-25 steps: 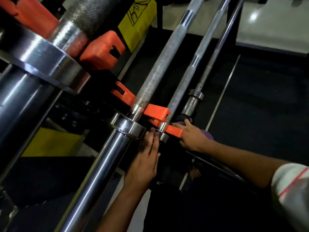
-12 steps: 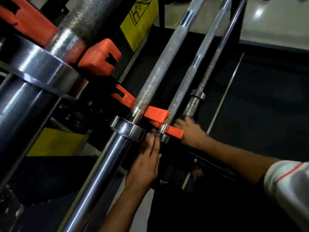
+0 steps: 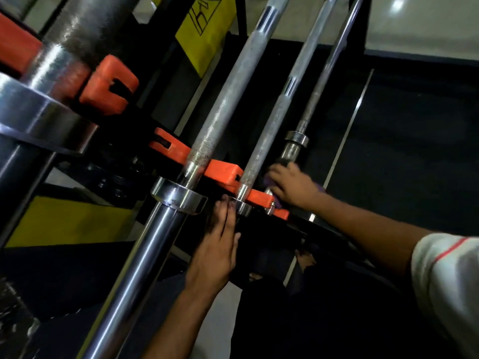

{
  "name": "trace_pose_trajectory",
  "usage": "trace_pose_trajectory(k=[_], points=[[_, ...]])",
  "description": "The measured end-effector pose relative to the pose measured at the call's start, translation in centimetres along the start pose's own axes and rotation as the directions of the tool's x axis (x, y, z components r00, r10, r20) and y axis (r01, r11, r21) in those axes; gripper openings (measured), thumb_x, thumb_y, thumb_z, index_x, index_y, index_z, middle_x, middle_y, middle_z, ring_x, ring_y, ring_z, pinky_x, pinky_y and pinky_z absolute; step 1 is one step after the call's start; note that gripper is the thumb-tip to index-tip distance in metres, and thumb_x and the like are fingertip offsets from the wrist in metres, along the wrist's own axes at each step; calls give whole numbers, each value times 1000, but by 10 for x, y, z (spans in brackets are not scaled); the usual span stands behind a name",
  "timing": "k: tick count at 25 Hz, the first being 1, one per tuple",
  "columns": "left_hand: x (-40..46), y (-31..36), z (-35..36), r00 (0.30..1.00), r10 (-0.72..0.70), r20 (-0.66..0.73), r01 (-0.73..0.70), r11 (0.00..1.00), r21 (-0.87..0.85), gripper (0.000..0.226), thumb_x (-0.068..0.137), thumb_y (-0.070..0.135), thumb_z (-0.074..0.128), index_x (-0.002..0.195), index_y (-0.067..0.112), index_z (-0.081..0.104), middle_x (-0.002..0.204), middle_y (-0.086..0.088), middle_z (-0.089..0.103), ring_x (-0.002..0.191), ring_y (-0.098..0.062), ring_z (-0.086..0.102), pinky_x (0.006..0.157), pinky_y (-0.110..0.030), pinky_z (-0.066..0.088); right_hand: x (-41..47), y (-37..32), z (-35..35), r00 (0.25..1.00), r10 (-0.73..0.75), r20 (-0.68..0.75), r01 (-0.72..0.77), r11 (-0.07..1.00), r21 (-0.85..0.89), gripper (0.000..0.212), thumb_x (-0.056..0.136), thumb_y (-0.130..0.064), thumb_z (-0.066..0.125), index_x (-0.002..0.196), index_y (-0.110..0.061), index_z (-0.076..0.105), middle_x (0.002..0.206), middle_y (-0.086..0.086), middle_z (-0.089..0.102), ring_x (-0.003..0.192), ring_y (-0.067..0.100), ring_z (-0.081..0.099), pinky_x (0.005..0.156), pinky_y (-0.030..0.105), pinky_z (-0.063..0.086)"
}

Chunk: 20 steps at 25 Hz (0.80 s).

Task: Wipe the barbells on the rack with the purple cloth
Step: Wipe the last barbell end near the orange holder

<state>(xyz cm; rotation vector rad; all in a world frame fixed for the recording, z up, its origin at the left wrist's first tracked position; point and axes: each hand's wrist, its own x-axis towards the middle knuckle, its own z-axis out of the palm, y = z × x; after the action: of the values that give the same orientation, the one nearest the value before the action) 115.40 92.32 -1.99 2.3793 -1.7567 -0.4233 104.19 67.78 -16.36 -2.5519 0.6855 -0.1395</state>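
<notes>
Several steel barbells stand in a rack with orange holders (image 3: 223,171). My right hand (image 3: 291,185) wraps round the sleeve of the thinnest bar (image 3: 290,151) at the far right, just below its collar, with the purple cloth (image 3: 278,203) under the palm; only small bits of cloth show. My left hand (image 3: 215,250) lies with straight fingers between the thick knurled bar (image 3: 228,99) and the second bar (image 3: 272,125), fingertips touching the collar of the second bar. It holds nothing.
A very large barbell sleeve and collar (image 3: 36,110) fills the near left. Yellow panels (image 3: 204,29) sit behind and below the rack. Dark floor mats with a pale strip (image 3: 347,130) lie to the right. My own white sleeve (image 3: 448,278) is at the lower right.
My right hand with the cloth has slid up the thin bar's sleeve, from the orange holder toward the collar. The left hand has stayed by the second bar's collar.
</notes>
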Motion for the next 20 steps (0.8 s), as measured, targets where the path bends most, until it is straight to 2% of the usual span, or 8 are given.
trace_pose_trajectory(k=[3,6,8,10,11,14,16,20], points=[[6,13,-12,995,103,-13,-103,995,15,62,104,23,36,159,11,13,168,1,-3,155,-19,4,122,-41,24,-39,-18,5,983,-151,104,124,966,227,44,99,-38,53,142,-30,50,152,-8,43,118,20,47,96,35,46],[52,45,-25,941,337,22,-336,941,-33,71,93,-1,48,158,8,21,168,-3,8,154,-20,10,120,-39,27,-64,-4,-16,999,26,-28,-6,827,562,34,100,-34,59,133,-25,59,132,-9,62,119,5,57,101,23,45],[100,63,-26,937,348,20,-346,935,-75,77,87,-7,48,157,5,20,167,-8,10,155,-22,9,123,-41,21,-81,13,-25,912,409,24,-223,446,867,26,103,-25,57,126,-16,63,115,-5,70,107,5,65,91,17,50],[154,67,-21,966,258,16,-257,965,-60,77,88,-5,47,158,5,17,167,-10,9,155,-22,7,124,-43,18,-89,27,-24,689,681,247,-177,-171,969,31,105,-23,51,127,-6,62,116,9,71,110,16,67,94,24,53],[177,64,-17,978,210,16,-209,977,-36,74,91,-3,45,158,6,16,167,-10,7,155,-21,5,124,-42,18,-88,33,-21,578,738,348,-94,-363,927,35,104,-26,50,129,-5,62,122,15,69,114,22,66,101,32,52],[215,51,-3,987,162,-16,-162,987,3,69,93,-4,39,158,4,17,167,-11,8,155,-23,7,124,-39,16,-62,37,-9,381,804,457,-182,-419,889,39,104,-38,47,125,-10,64,106,6,70,97,19,66,94,40,53],[224,48,3,986,158,-45,-157,987,19,72,89,-7,38,158,5,18,168,-9,8,154,-23,7,125,-28,10,-30,30,-1,421,742,522,-182,-494,850,33,103,-43,45,114,-17,63,92,-2,65,81,14,62,77,34,52],[223,51,2,979,189,-81,-186,982,41,69,91,7,27,159,7,15,168,-7,5,155,-20,4,121,-19,7,34,19,11,573,625,530,-40,-624,780,37,101,-42,47,90,-12,67,77,3,69,67,16,66,68,30,53]])
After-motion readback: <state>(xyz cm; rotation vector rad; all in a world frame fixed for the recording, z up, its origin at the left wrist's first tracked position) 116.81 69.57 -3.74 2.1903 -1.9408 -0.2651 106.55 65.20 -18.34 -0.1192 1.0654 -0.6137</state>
